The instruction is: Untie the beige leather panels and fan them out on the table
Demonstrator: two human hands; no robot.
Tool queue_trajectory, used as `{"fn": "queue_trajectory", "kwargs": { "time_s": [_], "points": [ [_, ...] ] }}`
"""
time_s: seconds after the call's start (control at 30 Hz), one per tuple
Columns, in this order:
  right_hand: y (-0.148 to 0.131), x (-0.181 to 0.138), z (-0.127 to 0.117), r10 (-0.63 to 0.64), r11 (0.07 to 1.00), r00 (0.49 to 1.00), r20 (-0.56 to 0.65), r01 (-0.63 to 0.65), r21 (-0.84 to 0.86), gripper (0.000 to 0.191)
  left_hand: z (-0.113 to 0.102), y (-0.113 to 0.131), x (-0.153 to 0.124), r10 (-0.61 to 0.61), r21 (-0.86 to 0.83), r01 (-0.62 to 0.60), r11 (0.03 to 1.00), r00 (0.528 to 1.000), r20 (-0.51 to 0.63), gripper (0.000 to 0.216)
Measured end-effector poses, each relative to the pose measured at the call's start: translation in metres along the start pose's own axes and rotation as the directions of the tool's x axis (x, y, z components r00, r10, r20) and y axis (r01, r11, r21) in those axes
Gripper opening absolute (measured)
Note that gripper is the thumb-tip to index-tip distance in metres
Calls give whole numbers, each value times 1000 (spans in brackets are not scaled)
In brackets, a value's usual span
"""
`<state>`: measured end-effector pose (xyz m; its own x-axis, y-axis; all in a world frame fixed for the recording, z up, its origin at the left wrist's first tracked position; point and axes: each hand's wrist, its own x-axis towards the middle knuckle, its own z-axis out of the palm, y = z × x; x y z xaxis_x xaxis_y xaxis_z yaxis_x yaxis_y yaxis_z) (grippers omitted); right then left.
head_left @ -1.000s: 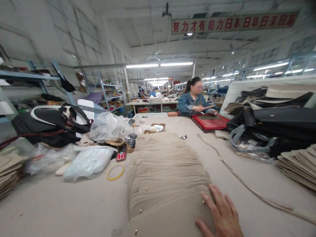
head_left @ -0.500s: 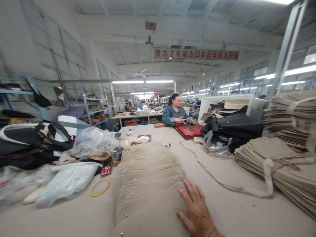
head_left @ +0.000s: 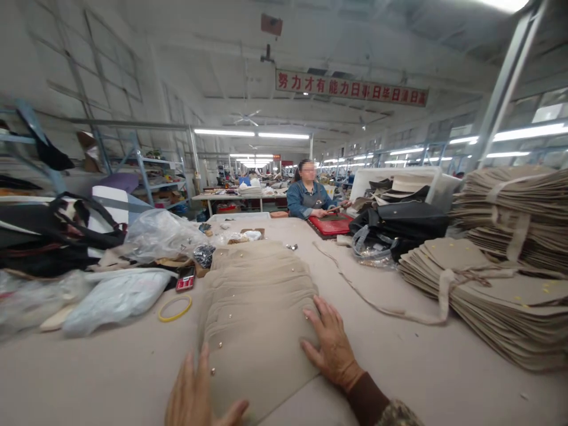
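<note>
Item one: my right hand (head_left: pixel 331 346), flat and palm down, fingers spread and gripping nothing, resting on the right edge of the nearest beige flap piece (head_left: pixel 261 355). A brown sleeve cuff shows at the wrist.

Item two: my left hand (head_left: pixel 195 393), also open and flat, fingers pointing away from me, pressed against the left edge of the same piece at the bottom of the view. The thumb lies out across the piece's lower corner.

Item three: the row of beige flap pieces (head_left: pixel 257 278), overlapped like shingles, running from between my hands away down the middle of the table (head_left: pixel 89 367). Each piece carries small brass studs.

Item four, left of the row: a yellow ring (head_left: pixel 175 308) lying flat on the table; beside it a small red device (head_left: pixel 185 278), possibly a calculator, though the view is too soft to be sure; clear plastic bags (head_left: pixel 118 296); dark handbags (head_left: pixel 53 234) behind them.

Item five, right of the row: a long beige strap (head_left: pixel 364 296) trailing across the table; tied bundles of beige pieces (head_left: pixel 488 296), stacked; black bags (head_left: pixel 408 222) beyond them.

Item six, far end of the table: a person in a blue denim jacket (head_left: pixel 306 198), hands over a red tray (head_left: pixel 332 223).
</note>
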<state>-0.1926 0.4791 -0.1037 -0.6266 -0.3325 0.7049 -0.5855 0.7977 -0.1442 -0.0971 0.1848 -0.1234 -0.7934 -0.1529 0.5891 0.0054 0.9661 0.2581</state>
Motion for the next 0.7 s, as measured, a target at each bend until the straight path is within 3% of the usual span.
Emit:
{"fn": "queue_trajectory", "kwargs": {
  "time_s": [0.13,0.27,0.37,0.5,0.63,0.7],
  "points": [
    [1,3,-3,26,998,999,22,-27,54,54,2,6,-2,-190,-46,204,978,958,213,91],
    [1,5,-4,66,989,997,35,-70,128,53,-1,11,5,-216,-138,252,958,949,229,88],
    [1,3,1,198,963,980,11,-197,184,58,-1,11,9,-210,-141,243,960,954,216,94],
    [2,-2,9,419,835,902,107,-429,345,72,1,11,15,-144,-119,171,978,968,205,92],
    [2,-3,8,470,692,861,195,-497,523,79,1,12,17,-98,-97,117,988,978,184,84],
    [8,5,5,540,558,806,242,-558,614,83,1,11,15,-102,-105,119,987,983,155,83]
  ]
}}
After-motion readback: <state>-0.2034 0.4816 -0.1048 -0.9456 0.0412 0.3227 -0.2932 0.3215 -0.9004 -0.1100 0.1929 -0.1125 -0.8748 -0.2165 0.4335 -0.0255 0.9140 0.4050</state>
